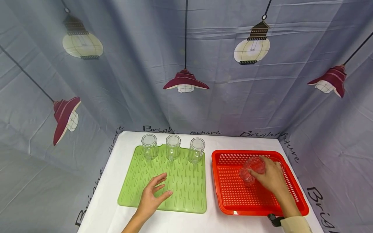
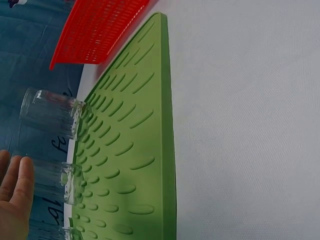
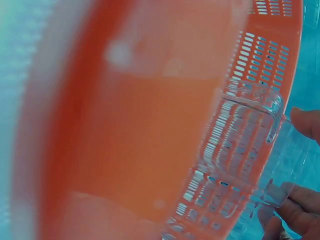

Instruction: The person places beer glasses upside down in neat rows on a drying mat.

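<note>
Three clear glass mugs stand in a row on the back of a green ridged mat: a left mug, a middle mug and a right mug. Over the mat hovers my left hand, fingers apart and slightly bent, holding nothing. In the left wrist view, fingertips show beside the mugs. My right hand reaches into the red basket and grips a clear glass mug. The right wrist view shows thumb and fingers on either side of the glass.
The perforated basket stands right of the mat on a white-covered table. A grey-blue curtain printed with lamps hangs behind and at both sides. A black strap piece is at my right wrist, near the basket's front rim.
</note>
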Available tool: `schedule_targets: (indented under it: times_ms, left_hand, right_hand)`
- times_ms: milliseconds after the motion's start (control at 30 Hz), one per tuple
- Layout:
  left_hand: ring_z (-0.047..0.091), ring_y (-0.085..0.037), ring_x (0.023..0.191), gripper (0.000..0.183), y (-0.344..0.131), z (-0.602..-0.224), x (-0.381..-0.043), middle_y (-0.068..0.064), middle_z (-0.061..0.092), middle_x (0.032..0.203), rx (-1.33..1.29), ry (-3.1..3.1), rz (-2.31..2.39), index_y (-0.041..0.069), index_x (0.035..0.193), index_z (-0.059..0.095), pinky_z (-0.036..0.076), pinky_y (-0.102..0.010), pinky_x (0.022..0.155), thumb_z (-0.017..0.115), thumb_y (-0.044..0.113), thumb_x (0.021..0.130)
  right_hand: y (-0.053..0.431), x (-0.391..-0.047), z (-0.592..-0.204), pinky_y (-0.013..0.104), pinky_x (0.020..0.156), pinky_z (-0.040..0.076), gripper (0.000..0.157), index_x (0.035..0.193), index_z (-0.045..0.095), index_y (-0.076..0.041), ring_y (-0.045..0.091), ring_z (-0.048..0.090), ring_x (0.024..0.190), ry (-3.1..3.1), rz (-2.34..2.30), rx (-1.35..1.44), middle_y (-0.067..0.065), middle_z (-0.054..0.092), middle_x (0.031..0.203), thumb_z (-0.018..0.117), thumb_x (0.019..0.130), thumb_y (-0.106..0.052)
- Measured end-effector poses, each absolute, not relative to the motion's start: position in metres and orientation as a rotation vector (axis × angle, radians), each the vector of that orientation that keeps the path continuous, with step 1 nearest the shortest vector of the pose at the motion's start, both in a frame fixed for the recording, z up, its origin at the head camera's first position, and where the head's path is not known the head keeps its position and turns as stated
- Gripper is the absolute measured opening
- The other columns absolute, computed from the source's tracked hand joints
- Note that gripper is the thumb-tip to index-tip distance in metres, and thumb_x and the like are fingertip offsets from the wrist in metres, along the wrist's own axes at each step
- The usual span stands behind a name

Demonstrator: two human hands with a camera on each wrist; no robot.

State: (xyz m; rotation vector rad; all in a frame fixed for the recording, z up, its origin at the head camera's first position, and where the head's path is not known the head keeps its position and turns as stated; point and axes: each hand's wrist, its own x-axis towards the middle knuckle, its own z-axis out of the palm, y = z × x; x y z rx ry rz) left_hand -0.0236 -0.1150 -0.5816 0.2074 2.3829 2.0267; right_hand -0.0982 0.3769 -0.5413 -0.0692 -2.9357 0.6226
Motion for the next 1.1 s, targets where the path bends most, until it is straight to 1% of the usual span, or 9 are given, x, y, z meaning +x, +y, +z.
schedule_targets:
  times_ms: [100,267,400,500,567,667,833,1033,1100]
  left_hand:
    - [0.059,-0.013,0.14,0.069,-0.115,-0.581,-0.023,-0.003,0.06,0.152,0.191,2.378,2.022,0.025,0.152,0.057,0.057,-0.039,0.118,0.089,0.019,0.09]
    - [0.06,-0.015,0.14,0.07,-0.113,-0.581,-0.022,-0.003,0.061,0.152,0.171,2.369,2.025,0.025,0.151,0.058,0.057,-0.038,0.117,0.089,0.017,0.089]
    - [0.06,-0.009,0.138,0.07,-0.111,-0.582,-0.021,-0.003,0.061,0.152,0.153,2.354,2.024,0.025,0.151,0.059,0.057,-0.036,0.117,0.09,0.015,0.089]
    - [0.059,-0.003,0.137,0.07,-0.11,-0.583,-0.021,-0.002,0.06,0.152,0.157,2.351,2.021,0.025,0.151,0.058,0.058,-0.036,0.116,0.089,0.014,0.089]
    - [0.059,-0.002,0.137,0.07,-0.11,-0.583,-0.021,-0.004,0.06,0.152,0.175,2.355,2.024,0.024,0.151,0.058,0.058,-0.038,0.117,0.089,0.014,0.09]
    - [0.058,0.002,0.136,0.07,-0.109,-0.583,-0.021,-0.004,0.06,0.152,0.201,2.359,2.02,0.024,0.152,0.058,0.058,-0.04,0.116,0.088,0.014,0.09]
    - [0.058,0.001,0.136,0.07,-0.108,-0.582,-0.021,-0.004,0.06,0.152,0.214,2.345,2.029,0.024,0.152,0.058,0.058,-0.041,0.116,0.088,0.012,0.09]
    - [0.059,-0.013,0.14,0.07,-0.105,-0.582,-0.02,-0.003,0.059,0.153,0.235,2.336,2.027,0.025,0.152,0.058,0.057,-0.042,0.117,0.088,0.015,0.09]
    - [0.06,-0.015,0.141,0.07,-0.104,-0.582,-0.02,-0.002,0.059,0.153,0.242,2.338,2.025,0.026,0.152,0.058,0.058,-0.042,0.117,0.089,0.017,0.09]
  right_hand:
    - [0.378,-0.097,-0.542,0.068,0.087,0.053,0.092,0.151,0.051,0.005,0.047,0.046,0.119,-2.927,0.633,-0.077,0.035,0.059,0.144,0.091,0.085,-0.043]
    - [0.379,-0.092,-0.54,0.07,0.086,0.056,0.091,0.151,0.053,0.004,0.046,0.046,0.121,-2.894,0.627,-0.094,0.034,0.061,0.142,0.092,0.083,-0.043]
    - [0.376,-0.086,-0.534,0.073,0.096,0.051,0.089,0.15,0.054,0.004,0.048,0.05,0.12,-2.854,0.633,-0.083,0.035,0.061,0.143,0.093,0.082,-0.039]
    - [0.37,-0.08,-0.526,0.078,0.102,0.046,0.089,0.15,0.052,0.002,0.052,0.052,0.123,-2.818,0.665,-0.1,0.035,0.059,0.144,0.093,0.081,-0.036]
    - [0.366,-0.075,-0.519,0.08,0.102,0.046,0.089,0.152,0.051,0.0,0.053,0.053,0.124,-2.79,0.695,-0.12,0.034,0.058,0.145,0.092,0.082,-0.035]
    - [0.358,-0.067,-0.507,0.081,0.097,0.051,0.089,0.156,0.048,-0.003,0.052,0.057,0.122,-2.743,0.732,-0.135,0.031,0.057,0.146,0.091,0.083,-0.033]
    - [0.338,-0.051,-0.493,0.076,0.093,0.058,0.088,0.156,0.05,-0.008,0.043,0.062,0.117,-2.671,0.78,-0.063,0.023,0.061,0.142,0.092,0.081,-0.029]
    - [0.314,-0.034,-0.485,0.067,0.091,0.061,0.092,0.156,0.054,-0.015,0.032,0.062,0.118,-2.624,0.813,0.062,0.015,0.065,0.14,0.097,0.075,-0.021]
    - [0.308,-0.029,-0.484,0.06,0.091,0.062,0.092,0.155,0.055,-0.016,0.028,0.062,0.118,-2.627,0.819,0.078,0.012,0.066,0.14,0.098,0.074,-0.019]
